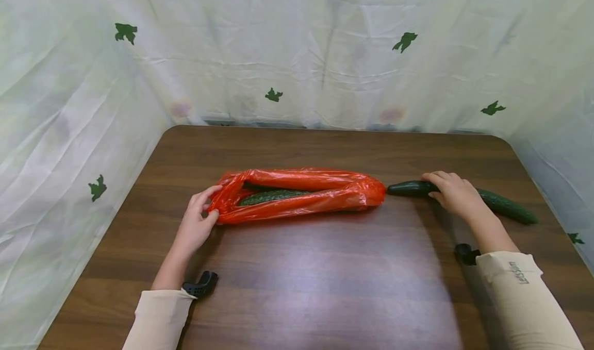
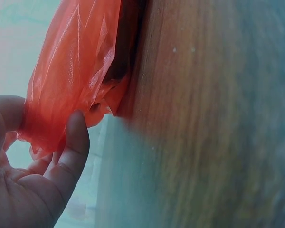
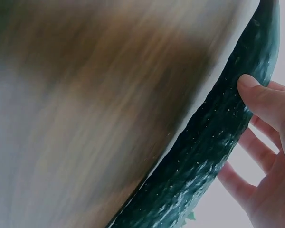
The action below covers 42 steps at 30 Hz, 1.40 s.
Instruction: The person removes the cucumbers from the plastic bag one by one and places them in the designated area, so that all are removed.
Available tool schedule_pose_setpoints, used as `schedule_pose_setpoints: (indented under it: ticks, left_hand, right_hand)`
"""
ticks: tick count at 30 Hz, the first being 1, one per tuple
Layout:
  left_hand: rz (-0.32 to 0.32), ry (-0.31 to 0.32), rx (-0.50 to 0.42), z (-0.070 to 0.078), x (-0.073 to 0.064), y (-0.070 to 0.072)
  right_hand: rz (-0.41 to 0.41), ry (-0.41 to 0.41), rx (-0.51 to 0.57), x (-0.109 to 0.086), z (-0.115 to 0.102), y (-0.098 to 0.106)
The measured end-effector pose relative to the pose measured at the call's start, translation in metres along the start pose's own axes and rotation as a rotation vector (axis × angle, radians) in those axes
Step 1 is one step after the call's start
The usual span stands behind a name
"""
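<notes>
A red plastic bag lies lengthwise across the middle of the table, and through its opening shows a dark green cucumber. At the bag's left end my left hand pinches the plastic between thumb and fingers; the left wrist view shows the crumpled film between them. My right hand grips a second, long cucumber from above, thumb on the near side. This cucumber's narrow tip is close to the bag's right end. In the right wrist view its bumpy skin shows beside the fingers.
The brown wooden table has rounded far corners. A pale curtain with green leaf-like patches hangs behind it and at the sides. Black wrist devices are worn on the left arm and the right arm.
</notes>
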<state>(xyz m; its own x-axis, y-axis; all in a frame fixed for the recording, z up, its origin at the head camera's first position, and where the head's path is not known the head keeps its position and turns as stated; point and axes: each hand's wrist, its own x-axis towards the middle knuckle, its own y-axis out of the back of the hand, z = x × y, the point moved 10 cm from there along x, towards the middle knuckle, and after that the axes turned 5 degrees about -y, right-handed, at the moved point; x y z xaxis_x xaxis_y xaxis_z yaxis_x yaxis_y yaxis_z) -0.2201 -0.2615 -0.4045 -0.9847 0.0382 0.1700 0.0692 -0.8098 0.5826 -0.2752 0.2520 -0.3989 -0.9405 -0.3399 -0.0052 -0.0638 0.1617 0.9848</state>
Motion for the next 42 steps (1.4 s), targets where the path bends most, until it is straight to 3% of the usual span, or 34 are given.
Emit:
schedule_pose_setpoints:
  ticks: [10, 24, 30, 37, 42]
  left_hand:
    - [-0.005, 0.0, 0.0, -0.001, -0.001, 0.001]
    - [-0.006, 0.001, 0.002, 0.001, -0.001, 0.0]
    - [-0.009, 0.003, 0.006, 0.002, -0.001, 0.0]
    - [-0.017, 0.006, 0.005, 0.003, -0.002, -0.001]
    - [-0.018, 0.003, 0.005, 0.003, -0.002, -0.001]
  right_hand:
    - [0.052, -0.015, 0.019, -0.016, 0.022, 0.009]
    - [-0.027, -0.073, 0.051, -0.012, 0.023, 0.006]
    - [0.048, -0.012, 0.099, 0.003, -0.016, 0.016]
    - [0.218, 0.179, 0.137, 0.02, -0.085, 0.039]
    - [0.245, 0.263, 0.149, 0.028, -0.13, 0.048]
